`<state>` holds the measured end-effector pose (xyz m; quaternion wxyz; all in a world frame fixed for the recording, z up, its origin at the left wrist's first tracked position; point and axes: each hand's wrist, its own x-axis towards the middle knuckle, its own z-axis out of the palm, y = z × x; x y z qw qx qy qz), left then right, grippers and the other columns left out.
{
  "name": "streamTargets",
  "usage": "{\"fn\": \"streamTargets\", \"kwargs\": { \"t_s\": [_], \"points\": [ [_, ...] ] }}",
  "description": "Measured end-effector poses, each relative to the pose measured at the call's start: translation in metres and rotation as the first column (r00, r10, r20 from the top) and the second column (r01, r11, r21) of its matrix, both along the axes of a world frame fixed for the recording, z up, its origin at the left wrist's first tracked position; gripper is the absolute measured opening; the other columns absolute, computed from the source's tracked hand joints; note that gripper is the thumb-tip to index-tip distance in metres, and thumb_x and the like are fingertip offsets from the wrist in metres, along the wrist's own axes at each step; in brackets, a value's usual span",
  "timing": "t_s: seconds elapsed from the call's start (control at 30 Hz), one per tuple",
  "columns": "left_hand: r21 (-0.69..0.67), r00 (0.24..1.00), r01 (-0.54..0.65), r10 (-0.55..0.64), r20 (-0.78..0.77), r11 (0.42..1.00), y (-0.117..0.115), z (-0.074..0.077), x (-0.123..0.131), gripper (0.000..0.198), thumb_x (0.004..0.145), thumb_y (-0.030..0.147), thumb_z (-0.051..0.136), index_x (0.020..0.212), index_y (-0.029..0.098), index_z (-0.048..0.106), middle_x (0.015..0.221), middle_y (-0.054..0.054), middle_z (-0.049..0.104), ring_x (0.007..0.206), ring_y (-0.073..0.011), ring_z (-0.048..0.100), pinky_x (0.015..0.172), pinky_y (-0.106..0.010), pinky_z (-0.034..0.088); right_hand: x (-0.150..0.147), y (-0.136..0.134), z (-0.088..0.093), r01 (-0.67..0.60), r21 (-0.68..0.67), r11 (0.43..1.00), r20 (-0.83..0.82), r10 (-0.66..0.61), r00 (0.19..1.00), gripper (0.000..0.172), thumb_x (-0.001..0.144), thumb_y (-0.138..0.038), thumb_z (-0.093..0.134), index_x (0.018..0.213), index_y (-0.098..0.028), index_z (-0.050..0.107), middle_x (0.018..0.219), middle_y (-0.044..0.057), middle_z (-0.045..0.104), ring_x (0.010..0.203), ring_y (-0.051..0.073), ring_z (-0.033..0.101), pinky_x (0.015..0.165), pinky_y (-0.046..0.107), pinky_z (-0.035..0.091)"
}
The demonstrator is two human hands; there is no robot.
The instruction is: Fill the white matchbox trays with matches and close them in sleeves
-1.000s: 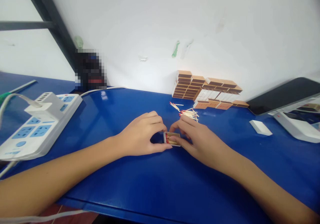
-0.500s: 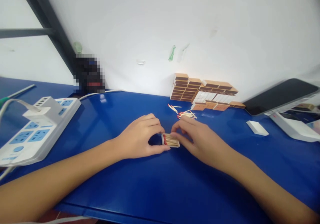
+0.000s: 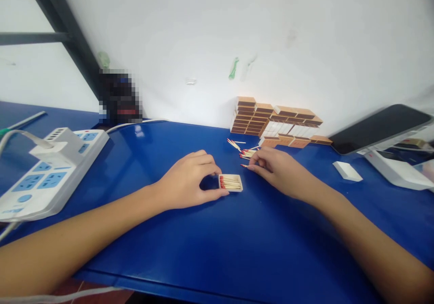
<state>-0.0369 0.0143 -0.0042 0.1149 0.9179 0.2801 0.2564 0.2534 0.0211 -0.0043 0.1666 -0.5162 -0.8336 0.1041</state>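
Observation:
A small white matchbox tray (image 3: 239, 187) lies on the blue table, partly filled with red-tipped matches. The thumb and fingers of my left hand (image 3: 191, 180) grip its left end. To the right and a little behind, my right hand (image 3: 278, 168) pinches matches (image 3: 244, 166), their red heads poking out to the left of the fingertips. Just behind those fingertips is a loose pile of matches (image 3: 248, 153), partly covered by the hand. A few more matches (image 3: 233, 144) lie at the pile's left.
Stacked matchboxes (image 3: 249, 119) stand against the wall. At the right are a white box piece (image 3: 347, 171) and a phone (image 3: 383, 128) on a stand. A white power strip (image 3: 64, 182) with cables occupies the left. The blue table's (image 3: 203, 259) front edge is near me.
My right hand has moved from the tray back and right to the pile, and now pinches matches there. My left hand stays at the tray, whose inside shows more fully.

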Motion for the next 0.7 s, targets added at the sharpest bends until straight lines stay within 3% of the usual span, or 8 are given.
{"fn": "streamTargets", "kwargs": {
  "t_s": [0.2,0.37,0.5,0.7],
  "points": [
    [0.016,1.0,-0.011,0.011,0.007,1.0,0.002,0.0,-0.001,0.034,0.09,0.048,0.077,0.101,0.016,0.075,0.093,-0.005,0.071,0.088,-0.0204,0.061,0.084,-0.037,0.051,-0.006,-0.008,0.003,0.009,-0.006,1.0,-0.049,-0.009,0.999,0.019,0.103,-0.034,0.055,0.09,-0.022,0.063,0.087,0.004,0.064,0.073,0.018,0.056,0.066,0.031,0.042],
    [0.016,1.0,-0.009,0.009,-0.001,1.0,0.001,-0.001,0.0,0.034,0.089,0.049,0.077,0.099,0.016,0.074,0.093,-0.005,0.071,0.088,-0.0205,0.06,0.083,-0.037,0.05,-0.035,-0.034,0.016,-0.061,-0.023,0.998,-0.121,0.057,0.991,0.015,0.104,-0.033,0.056,0.094,-0.023,0.062,0.088,0.002,0.064,0.073,0.016,0.057,0.065,0.029,0.043],
    [0.015,1.0,0.014,-0.014,-0.027,1.0,0.0,-0.001,0.0,0.034,0.09,0.049,0.076,0.098,0.016,0.072,0.094,-0.005,0.07,0.089,-0.0213,0.06,0.083,-0.037,0.05,-0.051,-0.046,0.014,-0.138,-0.052,0.989,-0.077,0.134,0.988,0.014,0.105,-0.03,0.058,0.094,-0.021,0.061,0.095,0.003,0.065,0.074,0.016,0.059,0.066,0.029,0.045],
    [0.027,0.999,0.04,-0.04,-0.015,0.999,-0.001,0.001,0.0,0.033,0.091,0.048,0.076,0.099,0.016,0.072,0.095,-0.005,0.071,0.09,-0.0206,0.061,0.086,-0.037,0.05,-0.049,-0.045,0.011,-0.163,0.009,0.987,-0.08,0.163,0.983,0.011,0.102,-0.028,0.064,0.093,-0.021,0.063,0.092,0.002,0.065,0.074,0.015,0.06,0.066,0.029,0.045]
  ]
}}
